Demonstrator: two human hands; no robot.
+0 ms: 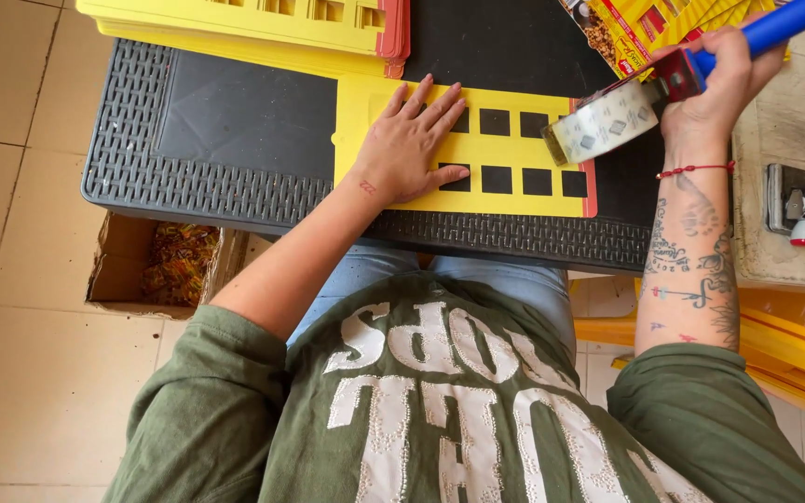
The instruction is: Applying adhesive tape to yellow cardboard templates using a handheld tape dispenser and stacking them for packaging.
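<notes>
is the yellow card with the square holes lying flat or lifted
Flat: the yellow card lies on the black table, pressed by the left hand.

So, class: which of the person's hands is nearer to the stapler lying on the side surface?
The right. The right hand grips a tape dispenser just up and left of the stapler; the left hand lies flat on the yellow cut-out card, much farther left.

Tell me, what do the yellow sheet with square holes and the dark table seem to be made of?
The yellow sheet, flat under the left hand, looks like thin matte card: clean die-cut squares, a reddish edge. The dark table seems moulded plastic, given its woven-pattern rim. The tape dispenser in the right hand looks like plastic with a glossy clear roll.
</notes>
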